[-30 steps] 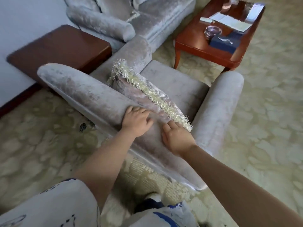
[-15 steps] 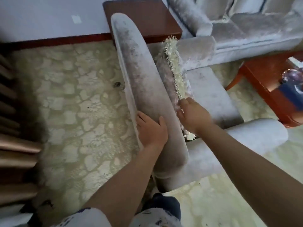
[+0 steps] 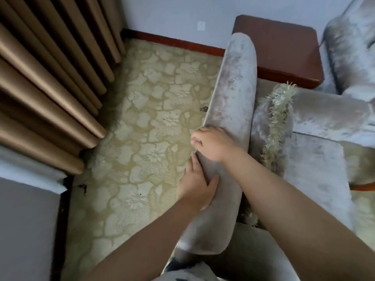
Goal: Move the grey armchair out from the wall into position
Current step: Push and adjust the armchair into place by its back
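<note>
right hand [image 3: 211,144] atop grey armchair [image 3: 233,94]

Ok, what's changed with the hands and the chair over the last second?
The right hand left the fringed cushion and crossed over to grip the rear edge of the armchair backrest, beyond the left hand, which slid from the top onto its rear face. The armchair stays beside the side table; cushion unmoved.
</note>
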`<state>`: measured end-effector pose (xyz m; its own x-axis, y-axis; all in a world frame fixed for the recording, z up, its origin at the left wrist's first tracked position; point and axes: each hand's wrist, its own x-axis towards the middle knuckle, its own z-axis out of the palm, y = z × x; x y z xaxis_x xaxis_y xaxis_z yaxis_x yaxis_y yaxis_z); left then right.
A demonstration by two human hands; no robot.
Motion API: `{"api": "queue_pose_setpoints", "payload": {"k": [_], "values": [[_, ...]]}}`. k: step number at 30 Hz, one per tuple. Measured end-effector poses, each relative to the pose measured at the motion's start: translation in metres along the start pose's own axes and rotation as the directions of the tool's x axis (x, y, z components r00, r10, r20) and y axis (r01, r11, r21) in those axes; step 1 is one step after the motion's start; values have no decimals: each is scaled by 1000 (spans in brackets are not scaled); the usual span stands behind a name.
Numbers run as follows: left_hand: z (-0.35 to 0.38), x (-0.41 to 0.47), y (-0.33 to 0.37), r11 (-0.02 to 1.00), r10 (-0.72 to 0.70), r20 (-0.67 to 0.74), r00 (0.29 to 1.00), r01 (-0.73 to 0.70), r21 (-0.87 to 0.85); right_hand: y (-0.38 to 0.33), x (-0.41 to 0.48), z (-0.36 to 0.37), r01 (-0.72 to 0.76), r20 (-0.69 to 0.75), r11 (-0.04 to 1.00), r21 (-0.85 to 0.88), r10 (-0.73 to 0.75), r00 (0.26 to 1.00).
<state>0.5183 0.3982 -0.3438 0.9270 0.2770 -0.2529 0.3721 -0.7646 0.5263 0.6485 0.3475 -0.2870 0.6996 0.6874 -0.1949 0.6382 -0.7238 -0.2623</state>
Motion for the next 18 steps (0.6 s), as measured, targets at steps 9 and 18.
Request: {"api": "queue_pose_setpoints", "payload": {"k": [9, 18], "values": [[16, -74, 4, 829, -552, -153, 820, 559, 9, -31, -19, 33, 357, 412, 854, -378, -190, 891], [22, -85, 15, 581, -809, -340, 479, 739, -342, -44, -59, 55, 542, 205, 787, -294, -502, 840]]}}
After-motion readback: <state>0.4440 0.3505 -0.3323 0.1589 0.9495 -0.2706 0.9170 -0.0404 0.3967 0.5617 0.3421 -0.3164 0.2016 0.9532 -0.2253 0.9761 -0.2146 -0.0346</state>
